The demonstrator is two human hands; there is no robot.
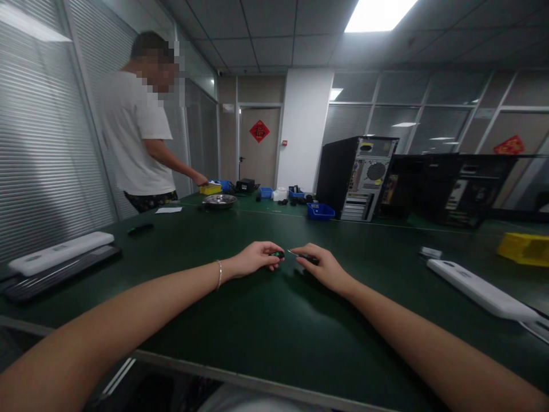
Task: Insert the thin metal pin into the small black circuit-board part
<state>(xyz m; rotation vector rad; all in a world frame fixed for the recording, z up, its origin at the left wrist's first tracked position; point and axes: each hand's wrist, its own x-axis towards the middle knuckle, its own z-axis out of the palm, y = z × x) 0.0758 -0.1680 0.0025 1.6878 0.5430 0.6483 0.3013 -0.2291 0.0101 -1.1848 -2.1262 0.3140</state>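
2 hands meeting at frame center over a small part

2 bare arms are reaching in from the lower corners and meeting at the middle of the green table (240,320). Left hand (253,260), bracelet (219,273) on the wrist, is pinching a small dark-green part (278,255) between curled fingertips, resting on the tabletop. Right hand (325,266) is closing narrowly around a slim screwdriver (300,255), its metal tip pointing left and sitting just beside the part; cannot tell if tip and part are touching. Part is too small to identify.

At the left edge of the frame, a black keyboard (55,273) is lying with a white bar-shaped device (60,252) just beside it. A similar white device (480,289) is lying at the right edge, with a yellow bin (523,248) above it. 1 open computer tower (355,177) is standing right of center in the back, a blue bin (319,211) just in front of it.

In the upper left, another person in a white shirt (132,131) is standing at the far end of the table, their hand (200,179) reaching to a yellow tray (210,188). A metal bowl (219,200) is sitting near that tray.
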